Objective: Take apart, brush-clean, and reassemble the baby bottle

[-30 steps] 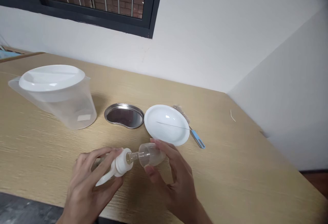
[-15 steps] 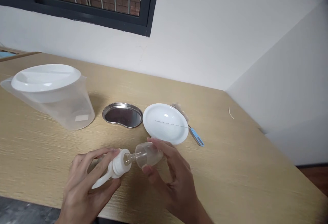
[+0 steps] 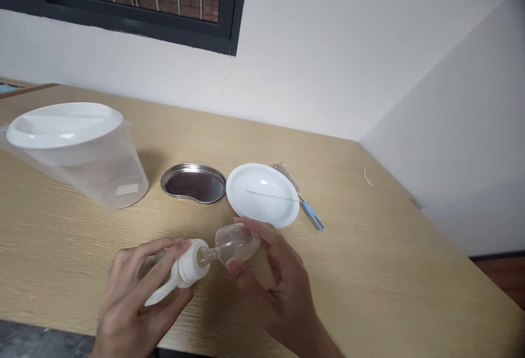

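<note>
My left hand [image 3: 139, 292] is wrapped round a baby bottle [image 3: 189, 265] with a white collar and a white handle; much of its body is hidden by the fingers. The bottle lies tilted, its clear nipple [image 3: 210, 254] pointing right. Between thumb and fingers, my right hand [image 3: 274, 281] pinches a clear domed bottle cap [image 3: 235, 243]. The cap's open rim faces the nipple and stands close to its tip; whether they touch I cannot tell. Both hands are above the wooden table [image 3: 361, 292].
A lidded plastic pitcher [image 3: 94, 166] stands at left. Behind the hands are a kidney-shaped metal tray [image 3: 193, 184] and a white oval dish [image 3: 262, 205]. A thin wire lies across the dish, and a brush with a blue handle [image 3: 313, 216] sits beside it. Farther right lies a small pale strip [image 3: 367, 176].
The view has shifted slightly, moving the tabletop things a little left in the picture. My right hand has tilted the cap slightly, its closed end rising. Both grips are unchanged.
</note>
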`<state>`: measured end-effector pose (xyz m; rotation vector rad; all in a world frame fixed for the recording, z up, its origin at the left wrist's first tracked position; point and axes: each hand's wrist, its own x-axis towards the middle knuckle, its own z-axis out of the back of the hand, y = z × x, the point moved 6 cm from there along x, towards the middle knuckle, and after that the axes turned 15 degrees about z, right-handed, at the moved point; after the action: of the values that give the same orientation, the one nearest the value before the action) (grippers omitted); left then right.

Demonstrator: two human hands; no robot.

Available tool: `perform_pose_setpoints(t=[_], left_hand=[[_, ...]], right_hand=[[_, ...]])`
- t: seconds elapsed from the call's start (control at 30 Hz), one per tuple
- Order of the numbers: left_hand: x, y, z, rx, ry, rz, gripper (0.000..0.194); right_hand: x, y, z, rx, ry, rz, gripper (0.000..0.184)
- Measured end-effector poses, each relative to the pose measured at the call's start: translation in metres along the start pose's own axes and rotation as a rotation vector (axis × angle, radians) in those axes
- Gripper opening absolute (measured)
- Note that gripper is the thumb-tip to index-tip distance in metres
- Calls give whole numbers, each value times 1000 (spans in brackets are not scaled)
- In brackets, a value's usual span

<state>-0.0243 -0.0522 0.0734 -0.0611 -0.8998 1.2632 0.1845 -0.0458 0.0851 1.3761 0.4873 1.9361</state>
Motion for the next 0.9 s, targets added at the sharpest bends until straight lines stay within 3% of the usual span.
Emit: perform_pose_setpoints(t=[0.23, 0.4, 0.57, 0.9], left_hand=[[-7, 6, 1, -23, 8, 38, 43], [-8, 4, 4, 1, -13, 14, 44], [-4, 0, -1, -3, -9, -10, 41], [-5, -1, 0, 0, -26, -1, 38]], right_hand=[[-2, -12, 0, -57, 18, -6, 51], [-7, -25, 2, -17, 1, -115, 47], [-6, -13, 3, 68, -63, -112, 48], [-12, -13, -4, 56, 10, -88, 52]])
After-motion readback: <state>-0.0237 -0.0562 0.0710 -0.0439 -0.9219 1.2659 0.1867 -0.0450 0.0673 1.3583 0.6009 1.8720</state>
